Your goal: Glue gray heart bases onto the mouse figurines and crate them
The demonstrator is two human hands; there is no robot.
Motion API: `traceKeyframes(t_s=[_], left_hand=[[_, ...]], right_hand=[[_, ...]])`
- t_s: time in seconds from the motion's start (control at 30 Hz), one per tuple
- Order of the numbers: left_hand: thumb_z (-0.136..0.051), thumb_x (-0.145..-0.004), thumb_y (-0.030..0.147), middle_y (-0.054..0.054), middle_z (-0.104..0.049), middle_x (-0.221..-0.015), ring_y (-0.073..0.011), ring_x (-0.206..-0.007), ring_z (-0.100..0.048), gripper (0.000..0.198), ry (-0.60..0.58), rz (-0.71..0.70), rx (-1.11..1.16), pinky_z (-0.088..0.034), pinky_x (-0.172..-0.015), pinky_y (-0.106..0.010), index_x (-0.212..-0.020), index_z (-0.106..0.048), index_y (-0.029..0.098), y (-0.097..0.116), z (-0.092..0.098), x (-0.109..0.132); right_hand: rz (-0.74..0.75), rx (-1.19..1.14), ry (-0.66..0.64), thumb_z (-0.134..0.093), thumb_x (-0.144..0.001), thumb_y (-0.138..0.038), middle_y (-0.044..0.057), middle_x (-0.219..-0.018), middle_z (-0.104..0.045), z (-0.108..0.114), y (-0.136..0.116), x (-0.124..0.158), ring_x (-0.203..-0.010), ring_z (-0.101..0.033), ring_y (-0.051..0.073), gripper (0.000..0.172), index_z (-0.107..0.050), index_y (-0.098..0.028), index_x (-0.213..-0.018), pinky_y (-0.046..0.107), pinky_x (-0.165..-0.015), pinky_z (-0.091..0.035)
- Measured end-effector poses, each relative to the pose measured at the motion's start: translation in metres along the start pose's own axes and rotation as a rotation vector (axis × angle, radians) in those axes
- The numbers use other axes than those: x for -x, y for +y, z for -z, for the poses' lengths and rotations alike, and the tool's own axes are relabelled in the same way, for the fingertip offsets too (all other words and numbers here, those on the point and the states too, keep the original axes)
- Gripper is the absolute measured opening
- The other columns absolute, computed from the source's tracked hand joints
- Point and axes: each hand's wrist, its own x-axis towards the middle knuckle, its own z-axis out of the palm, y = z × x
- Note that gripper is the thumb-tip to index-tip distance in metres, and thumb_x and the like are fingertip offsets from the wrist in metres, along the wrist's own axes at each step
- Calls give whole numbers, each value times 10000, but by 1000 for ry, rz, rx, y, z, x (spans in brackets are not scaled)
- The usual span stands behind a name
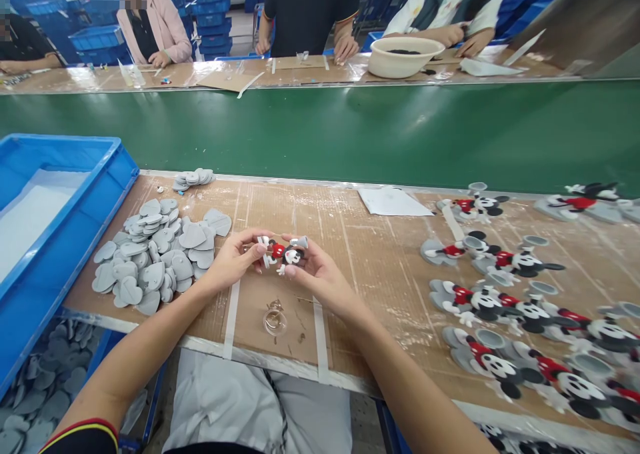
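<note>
Red-and-black figurine (278, 250) | above desk (380, 261), inward from near edge | left hand (234, 259) grips foot end, right hand (323, 275) head end | judgement: support both ends, spare thin limbs any twisting

The held figure (284, 253) is red, black and white, with a grey cup (300, 242). Left of it, the pieces (155, 254) are plain grey and the bin (103, 217) blue. Right of it, the other figures (535, 315) repeat its red, black and white on grey bases (440, 291). Under it, the table (360, 261) is brown, striped by whitish tape (231, 317). Beyond it, the belt (320, 137) is green, the bowl (397, 66) cream.
</note>
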Motion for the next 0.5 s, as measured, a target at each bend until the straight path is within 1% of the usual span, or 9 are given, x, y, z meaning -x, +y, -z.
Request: traceKeyframes(t_s=[0.07, 0.13, 0.2, 0.33, 0.4, 0.5], left_hand=[[-702, -815, 557, -38, -637, -841, -115, -620, -603, 509, -2, 5, 9, -539, -548, -228, -1130, -670, 158, 0, 0, 0], [-704, -810, 563, -32, -627, -827, -116, -623, -603, 521, -22, 7, 19, -538, -555, -230, -1132, -664, 154, 0, 0, 0], [-706, -809, 563, -35, -629, -837, -116, -635, -599, 524, -41, 12, 21, -536, -569, -231, -1134, -660, 154, 0, 0, 0], [-739, -789, 535, -52, -651, -891, -115, -659, -589, 519, -56, 18, 16, -523, -588, -228, -1145, -660, 166, -2, -2, 0], [-746, -793, 503, -51, -657, -889, -121, -678, -592, 505, -64, 22, 13, -522, -606, -230, -1167, -656, 175, -1, -2, 0], [-730, -823, 460, -57, -675, -919, -124, -695, -596, 455, -77, 17, -15, -528, -631, -237, -1180, -657, 187, -1, -3, 1]], right_hand=[[-1, -13, -6, -818, -751, -377, 70, -1218, -642, -1, 1, 1, -1086, -638, 224, 702, -492, -289, -1365, 362, -947, -507], [-15, -19, 4, -826, -744, -338, 56, -1164, -638, -2, 2, 2, -1044, -643, 208, 764, -441, -297, -1402, 358, -945, -503], [-24, -16, 29, -816, -752, -340, 39, -1093, -643, -3, 2, 2, -986, -642, 196, 739, -449, -295, -1391, 345, -908, -505], [-52, 20, 136, -773, -780, -406, 19, -962, -657, -4, 1, 1, -863, -625, 191, 590, -546, -285, -1311, 328, -779, -508], [-75, -4, 168, -776, -770, -423, 25, -960, -683, -5, 1, 0, -876, -631, 201, 563, -574, -275, -1274, 333, -781, -510], [-129, -88, 162, -792, -749, -429, 50, -1062, -717, -6, 2, 0, -944, -650, 219, 560, -584, -269, -1243, 338, -794, -524]])
